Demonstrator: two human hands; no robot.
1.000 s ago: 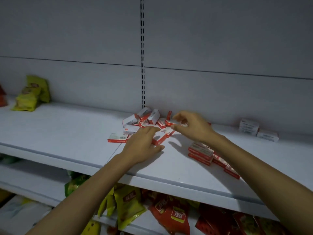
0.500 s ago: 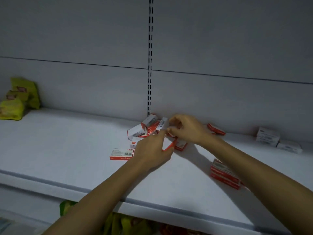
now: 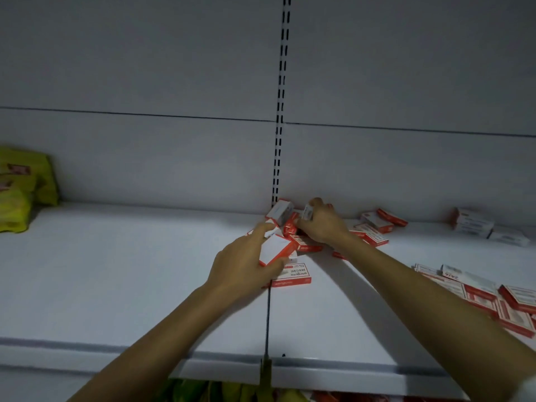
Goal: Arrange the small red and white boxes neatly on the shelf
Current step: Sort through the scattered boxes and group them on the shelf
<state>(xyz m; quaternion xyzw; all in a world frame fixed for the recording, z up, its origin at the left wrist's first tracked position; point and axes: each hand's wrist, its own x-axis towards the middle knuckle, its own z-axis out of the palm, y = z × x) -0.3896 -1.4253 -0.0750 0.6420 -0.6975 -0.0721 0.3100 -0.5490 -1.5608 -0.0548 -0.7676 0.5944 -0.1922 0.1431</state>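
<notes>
Both hands have pushed deeper toward the back wall since a moment ago, and the left hand [image 3: 243, 265] now has a flat red and white cardboard box [image 3: 275, 250] lifted between thumb and fingers, where before it only hovered over the pile. Under it, another red and white box with printed lettering [image 3: 294, 276] lies flat on the white metal shelf [image 3: 116, 271].

Over to the right hand [image 3: 323, 224]: it is closed around a small box end [image 3: 308, 212], held upright, right up near the slotted black-and-white upright strip [image 3: 280, 140]. Between the two hands, the jumbled heap of little red and white boxes [image 3: 291, 224] is tipped every which way, some leaning on the back panel.

Further out, scattered boxes [image 3: 377, 224] lie loose behind the right forearm, a rough overlapping row of boxes [image 3: 487, 297] runs along the right side, and a couple of white packs [image 3: 475, 224] sit at the back. Far left, yellow-green snack bags [image 3: 20, 190] stay out of it.

My read: early going. Nothing is squared up into a clean row yet, so most of the sorting is left.
</notes>
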